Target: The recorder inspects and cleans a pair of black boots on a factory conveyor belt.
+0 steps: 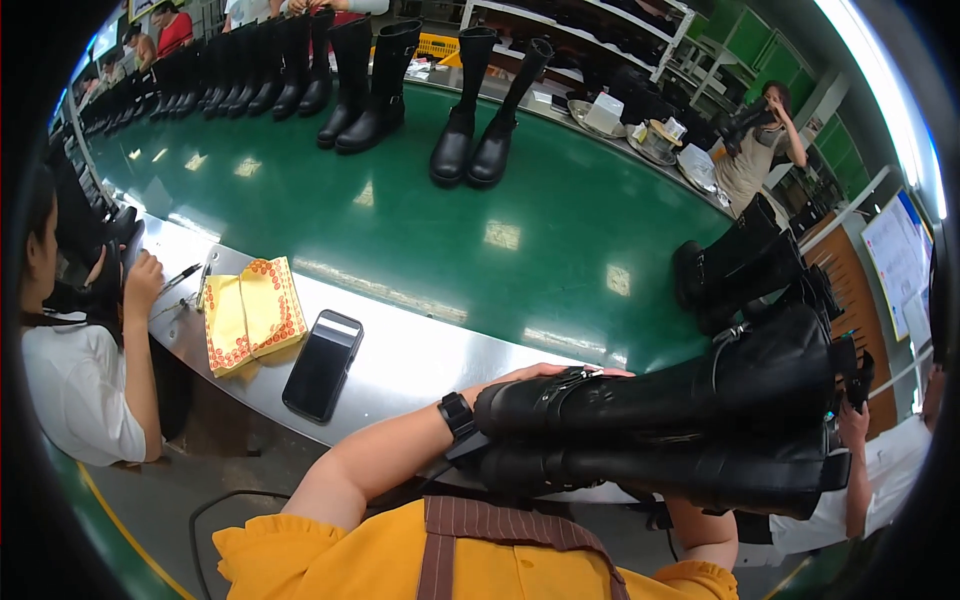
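A pair of tall black boots [640, 405] lies sideways in front of me, one beside the other, with toes to the left and shaft tops to the right. Straps with metal buckles cross them. My left hand [535, 373], below a black wristwatch, reaches round the far side of the upper boot and grips it; part of the fingers is covered. From below, my right forearm [703, 533] goes under the shafts, and the boots hide that hand. More black boots [735, 260] stand just beyond the shaft tops, on the green belt.
A phone [323, 365] and a tied stack of yellow papers [255, 312] lie on the metal ledge [400, 385]. Boots line the green belt [420, 235], including a nearer pair [470, 140]. Co-workers sit left and right; another person [755, 150] stands across the belt.
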`<action>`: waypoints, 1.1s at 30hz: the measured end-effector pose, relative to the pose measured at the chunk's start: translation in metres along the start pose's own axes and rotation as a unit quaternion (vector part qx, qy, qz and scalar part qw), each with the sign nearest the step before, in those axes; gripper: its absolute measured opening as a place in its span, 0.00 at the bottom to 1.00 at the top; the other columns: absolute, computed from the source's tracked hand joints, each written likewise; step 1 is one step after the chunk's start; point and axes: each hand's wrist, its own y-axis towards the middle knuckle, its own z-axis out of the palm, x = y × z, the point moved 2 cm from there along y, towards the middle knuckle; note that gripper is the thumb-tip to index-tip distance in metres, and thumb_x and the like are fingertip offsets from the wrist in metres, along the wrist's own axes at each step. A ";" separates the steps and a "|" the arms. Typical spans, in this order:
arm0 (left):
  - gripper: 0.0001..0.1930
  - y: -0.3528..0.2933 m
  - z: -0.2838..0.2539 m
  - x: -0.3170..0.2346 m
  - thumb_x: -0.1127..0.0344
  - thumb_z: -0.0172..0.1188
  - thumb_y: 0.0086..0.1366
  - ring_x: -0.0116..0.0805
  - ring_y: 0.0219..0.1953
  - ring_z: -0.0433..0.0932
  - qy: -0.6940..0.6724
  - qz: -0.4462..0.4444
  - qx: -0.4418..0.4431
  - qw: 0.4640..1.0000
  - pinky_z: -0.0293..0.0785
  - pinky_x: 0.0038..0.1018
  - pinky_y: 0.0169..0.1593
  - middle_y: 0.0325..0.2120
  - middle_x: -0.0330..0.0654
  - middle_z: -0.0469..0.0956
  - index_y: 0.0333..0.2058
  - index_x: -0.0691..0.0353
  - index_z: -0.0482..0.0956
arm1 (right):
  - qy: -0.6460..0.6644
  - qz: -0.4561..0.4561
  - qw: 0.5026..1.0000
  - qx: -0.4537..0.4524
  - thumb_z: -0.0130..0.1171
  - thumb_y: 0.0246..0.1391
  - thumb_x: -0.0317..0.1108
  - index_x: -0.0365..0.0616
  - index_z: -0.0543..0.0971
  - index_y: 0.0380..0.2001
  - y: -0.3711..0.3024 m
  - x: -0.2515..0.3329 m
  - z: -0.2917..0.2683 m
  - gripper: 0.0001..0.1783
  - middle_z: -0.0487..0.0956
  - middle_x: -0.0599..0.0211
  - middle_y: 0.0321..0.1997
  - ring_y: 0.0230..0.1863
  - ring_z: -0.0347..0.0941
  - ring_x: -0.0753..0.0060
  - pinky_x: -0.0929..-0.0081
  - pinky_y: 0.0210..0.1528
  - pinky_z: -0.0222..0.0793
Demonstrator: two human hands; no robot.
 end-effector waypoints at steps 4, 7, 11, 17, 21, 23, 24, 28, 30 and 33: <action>0.24 0.006 -0.019 -0.013 0.53 0.48 0.70 0.33 0.50 0.75 0.025 0.111 -0.051 0.992 0.75 0.36 0.51 0.50 0.46 0.74 0.59 0.60 0.65 | -0.417 -0.021 0.899 -0.132 0.69 0.43 0.28 0.39 0.64 0.61 0.027 0.017 -0.003 0.41 0.71 0.59 0.59 0.61 0.66 0.62 0.66 0.65 0.58; 0.25 -0.002 -0.043 -0.024 0.47 0.46 0.69 0.37 0.46 0.76 0.031 0.121 -0.239 0.963 0.74 0.37 0.49 0.45 0.49 0.76 0.56 0.58 0.67 | -0.382 -0.063 0.861 -0.330 0.68 0.40 0.23 0.35 0.70 0.55 0.079 0.043 -0.054 0.34 0.76 0.60 0.52 0.53 0.71 0.66 0.71 0.57 0.65; 0.21 -0.010 -0.053 -0.031 0.50 0.45 0.69 0.37 0.41 0.77 0.081 0.160 -0.289 0.941 0.72 0.32 0.47 0.39 0.46 0.77 0.53 0.58 0.69 | -0.511 -0.111 0.720 -0.455 0.74 0.34 0.39 0.32 0.74 0.50 0.201 0.094 -0.147 0.38 0.72 0.51 0.53 0.55 0.69 0.57 0.65 0.56 0.66; 0.16 -0.011 -0.053 -0.030 0.57 0.46 0.70 0.33 0.37 0.77 0.068 0.152 -0.312 0.935 0.73 0.29 0.45 0.35 0.44 0.77 0.50 0.59 0.71 | -0.695 -0.042 0.475 -0.538 0.65 0.30 0.73 0.54 0.66 0.63 0.340 0.138 -0.234 0.57 0.51 0.41 0.69 0.67 0.54 0.37 0.49 0.64 0.58; 0.14 -0.010 -0.054 -0.032 0.60 0.48 0.70 0.33 0.36 0.77 0.063 0.142 -0.312 0.937 0.73 0.28 0.44 0.34 0.43 0.76 0.48 0.61 0.71 | -0.808 0.169 0.355 -0.440 0.51 0.47 0.72 0.72 0.44 0.71 0.360 0.053 -0.277 0.51 0.38 0.40 0.73 0.74 0.31 0.37 0.20 0.60 0.39; 0.13 -0.010 -0.055 -0.032 0.61 0.48 0.70 0.34 0.36 0.77 0.062 0.137 -0.315 0.937 0.73 0.28 0.44 0.34 0.43 0.76 0.48 0.61 0.71 | -0.803 0.132 0.369 -0.449 0.49 0.49 0.72 0.70 0.44 0.71 0.357 0.038 -0.287 0.50 0.40 0.37 0.73 0.73 0.34 0.34 0.23 0.61 0.42; 0.13 -0.009 -0.055 -0.032 0.60 0.48 0.70 0.34 0.36 0.77 0.068 0.149 -0.312 0.936 0.73 0.29 0.44 0.33 0.43 0.76 0.47 0.61 0.71 | -0.802 0.095 0.371 -0.459 0.49 0.49 0.72 0.69 0.45 0.71 0.352 0.037 -0.286 0.51 0.41 0.36 0.72 0.73 0.34 0.33 0.24 0.61 0.44; 0.13 -0.009 -0.054 -0.031 0.60 0.47 0.70 0.35 0.36 0.78 0.095 0.157 -0.305 0.935 0.74 0.29 0.43 0.33 0.44 0.77 0.46 0.62 0.71 | -0.827 0.179 0.416 -0.333 0.51 0.49 0.71 0.64 0.47 0.71 0.315 0.034 -0.252 0.51 0.45 0.34 0.71 0.70 0.42 0.29 0.28 0.58 0.54; 0.13 -0.008 -0.055 -0.030 0.61 0.46 0.70 0.35 0.36 0.78 0.101 0.153 -0.298 0.937 0.74 0.29 0.42 0.32 0.45 0.77 0.46 0.63 0.71 | -0.820 0.285 0.441 -0.227 0.54 0.49 0.68 0.61 0.52 0.70 0.290 0.030 -0.224 0.49 0.54 0.39 0.69 0.68 0.51 0.32 0.32 0.59 0.57; 0.13 -0.007 -0.057 -0.030 0.62 0.46 0.69 0.35 0.36 0.78 0.122 0.170 -0.299 0.931 0.75 0.30 0.42 0.32 0.45 0.78 0.46 0.63 0.71 | -0.810 0.331 0.472 -0.109 0.56 0.50 0.63 0.57 0.63 0.65 0.237 0.022 -0.178 0.42 0.72 0.54 0.59 0.61 0.66 0.49 0.53 0.59 0.64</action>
